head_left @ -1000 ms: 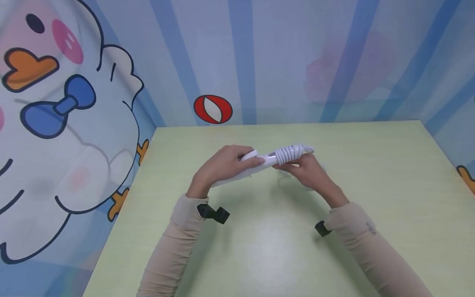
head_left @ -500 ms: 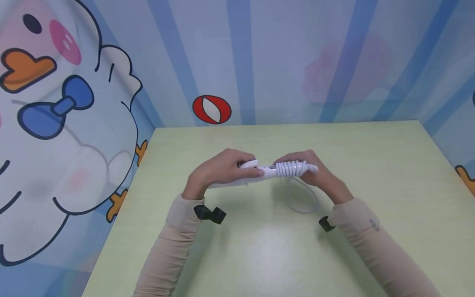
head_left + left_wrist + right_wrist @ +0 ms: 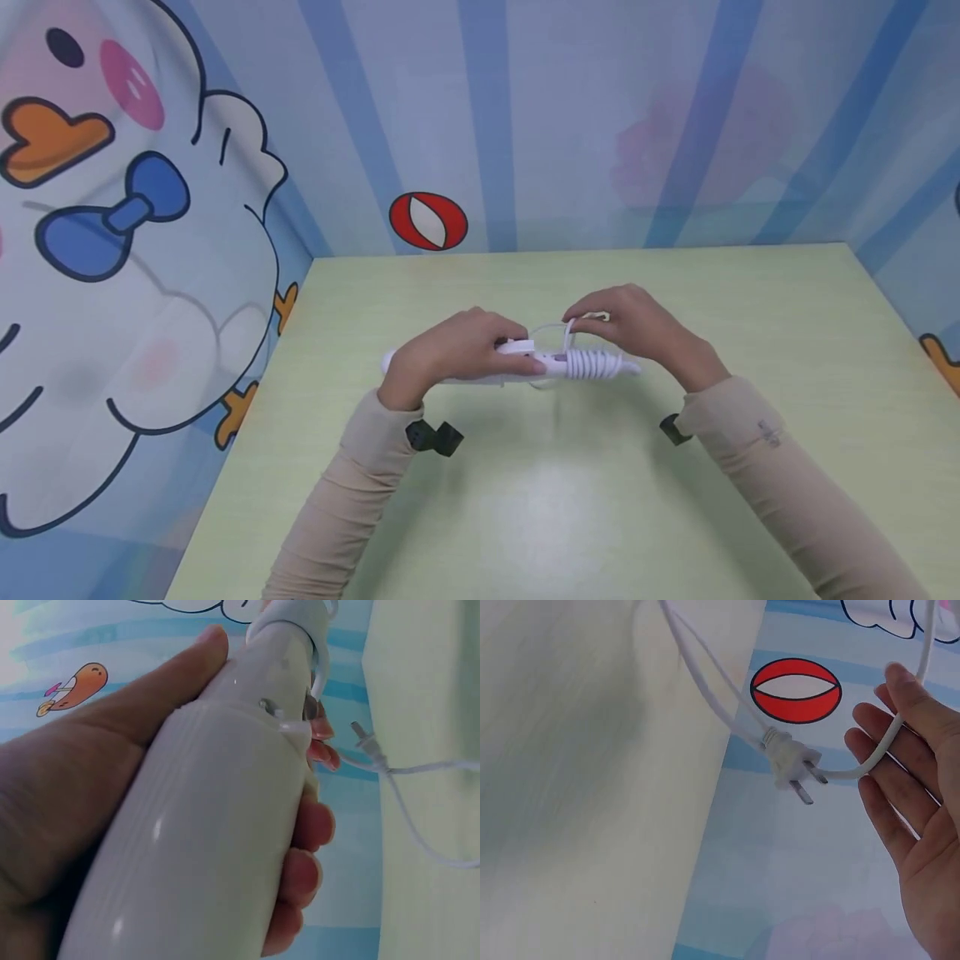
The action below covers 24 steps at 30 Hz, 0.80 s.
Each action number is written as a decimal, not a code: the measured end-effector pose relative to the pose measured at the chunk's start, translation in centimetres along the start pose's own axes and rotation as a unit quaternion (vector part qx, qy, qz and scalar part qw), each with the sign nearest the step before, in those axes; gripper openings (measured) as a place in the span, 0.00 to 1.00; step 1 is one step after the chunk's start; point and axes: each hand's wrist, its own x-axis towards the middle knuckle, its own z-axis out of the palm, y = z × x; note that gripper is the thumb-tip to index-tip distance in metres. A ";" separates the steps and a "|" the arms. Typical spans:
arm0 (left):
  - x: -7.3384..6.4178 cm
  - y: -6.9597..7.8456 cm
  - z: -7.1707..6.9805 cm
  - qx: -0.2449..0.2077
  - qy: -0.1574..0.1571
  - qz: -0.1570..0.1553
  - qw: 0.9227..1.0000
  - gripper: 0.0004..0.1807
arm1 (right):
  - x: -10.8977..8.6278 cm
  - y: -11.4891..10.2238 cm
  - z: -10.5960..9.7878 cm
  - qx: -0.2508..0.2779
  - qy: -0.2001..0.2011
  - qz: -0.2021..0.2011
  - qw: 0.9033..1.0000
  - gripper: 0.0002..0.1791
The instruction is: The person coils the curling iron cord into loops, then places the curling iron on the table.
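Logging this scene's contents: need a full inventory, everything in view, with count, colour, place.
handheld appliance: 1, white, mid-air
cord: 1, white, wound round the appliance's end, partly loose
two-prong plug: 1, white, on the cord
table: 1, pale green, below
walls: 3, mainly blue, left, back, right
bird print: 1, mostly white, left wall
ball print: 1, red-white, back wall
wrist cameras: 2, black, at the cuffs
sleeves: 2, beige, forearms
left hand: 1, bare, gripping the appliance
right hand: 1, bare, holding the cord

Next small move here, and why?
Probably wrap the power cord one more turn round the white handheld appliance, beside the coil: the right hand holds cord near the coil's edge, the left hand grips the appliance, and the two-pronged plug hangs free.
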 end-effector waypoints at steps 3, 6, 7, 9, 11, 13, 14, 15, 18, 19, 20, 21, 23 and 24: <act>0.4 0.1 0.3 0.022 -0.007 -0.022 0.999 0.17 | 0.0 0.1 -0.2 -0.032 -0.003 -0.002 0.999 0.10; 0.9 0.2 0.7 0.042 -0.011 -0.050 0.998 0.18 | 0.1 0.1 -0.4 -0.070 -0.007 -0.004 0.998 0.09; 1.0 0.2 0.8 0.053 -0.011 -0.060 0.997 0.18 | 0.1 0.1 -0.4 -0.082 -0.009 -0.007 0.997 0.09; 1.3 0.3 1.0 0.077 -0.011 -0.080 0.994 0.20 | 0.1 -0.1 -0.5 -0.104 -0.010 -0.013 0.994 0.08; 1.6 0.3 1.3 0.099 -0.011 -0.097 0.990 0.20 | 0.1 -0.4 -0.5 -0.125 -0.011 -0.020 0.992 0.08; 2.0 0.5 1.7 0.126 -0.007 -0.110 0.986 0.21 | 0.1 -0.6 -0.4 -0.140 -0.013 -0.021 0.990 0.07; 2.2 0.5 1.8 0.137 -0.005 -0.117 0.984 0.21 | 0.1 -0.7 -0.3 -0.146 -0.013 -0.019 0.989 0.07; 2.4 0.6 2.0 0.146 -0.003 -0.124 0.982 0.21 | 0.1 -0.9 -0.3 -0.151 -0.012 -0.017 0.988 0.07; 2.8 0.9 2.3 0.173 0.006 -0.140 0.975 0.22 | 0.2 -1.5 -0.1 -0.155 -0.009 -0.011 0.988 0.07; 2.9 1.0 2.4 0.178 0.008 -0.146 0.973 0.22 | 0.1 -1.7 -0.1 -0.156 -0.006 -0.010 0.988 0.08; 3.0 1.0 2.5 0.181 0.010 -0.152 0.972 0.22 | 0.1 -1.9 0.0 -0.156 -0.003 -0.008 0.988 0.08; 3.0 1.0 2.5 0.183 0.013 -0.157 0.970 0.22 | 0.1 -2.0 0.1 -0.156 -0.001 -0.006 0.988 0.08; 3.1 0.9 2.6 0.183 0.018 -0.170 0.968 0.23 | 0.1 -2.3 0.3 -0.157 0.004 -0.001 0.988 0.08; 3.1 0.9 2.6 0.181 0.022 -0.177 0.967 0.24 | 0.1 -2.4 0.4 -0.158 0.005 0.003 0.987 0.08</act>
